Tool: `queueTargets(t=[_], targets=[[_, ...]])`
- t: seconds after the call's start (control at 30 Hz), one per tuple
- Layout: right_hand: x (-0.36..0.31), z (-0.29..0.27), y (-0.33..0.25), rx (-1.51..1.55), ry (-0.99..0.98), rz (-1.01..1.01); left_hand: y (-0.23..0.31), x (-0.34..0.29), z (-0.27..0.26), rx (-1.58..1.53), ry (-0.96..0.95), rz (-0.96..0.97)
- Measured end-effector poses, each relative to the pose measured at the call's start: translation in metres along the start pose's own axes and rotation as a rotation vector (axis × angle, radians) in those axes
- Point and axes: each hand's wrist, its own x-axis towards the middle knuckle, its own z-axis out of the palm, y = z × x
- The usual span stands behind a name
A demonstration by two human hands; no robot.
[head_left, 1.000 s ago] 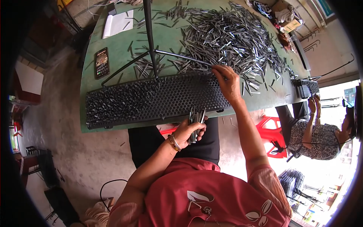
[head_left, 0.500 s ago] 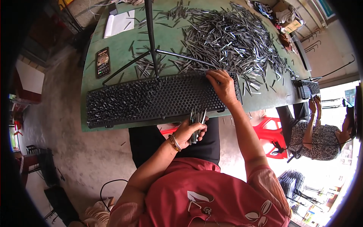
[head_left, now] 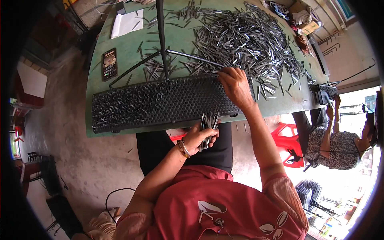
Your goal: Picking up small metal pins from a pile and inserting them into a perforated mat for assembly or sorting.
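A long black perforated panel [head_left: 190,100] lies along the near edge of the table. Its left part is packed with short dark strips [head_left: 126,105] standing in the holes, while the right part shows bare holes. My left hand [head_left: 196,139] is closed round a bundle of thin dark strips [head_left: 208,120], held just off the panel's front edge. Over the panel's right end, my right hand [head_left: 237,89] has its fingers curled and pressed together near the far edge. Whatever those fingertips hold, if anything, is hidden.
A large heap of loose strips [head_left: 248,40] covers the green table [head_left: 94,88] behind the panel. A black rod stand [head_left: 162,36] rises there. Left are a phone [head_left: 109,64] and white paper [head_left: 128,24]. A co-worker [head_left: 334,146] works at the right over another panel.
My right hand has shifted slightly, staying at the panel's right end. The left hand and its bundle have barely moved. The co-worker's hands have moved a little.
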Motion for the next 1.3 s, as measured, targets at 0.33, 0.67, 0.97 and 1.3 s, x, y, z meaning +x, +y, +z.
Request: queueTargets(t=[0.33,0.67,0.97,1.3], targets=[[-0.001,0.006,-0.003,-0.084,0.033,0.077,-0.006,0.0,-0.004,-0.097,0.056,-0.03],[-0.008,0.001,-0.006,-0.05,0.079,0.113,-0.004,0.002,-0.005,-0.065,0.049,-0.035],[-0.03,-0.033,-0.038,0.744,-0.419,0.563,0.004,0.0,0.002,-0.032,0.047,0.116],[-0.032,-0.02,-0.027,1.096,-0.291,0.821,0.0,-0.002,0.0,-0.063,0.071,0.074]])
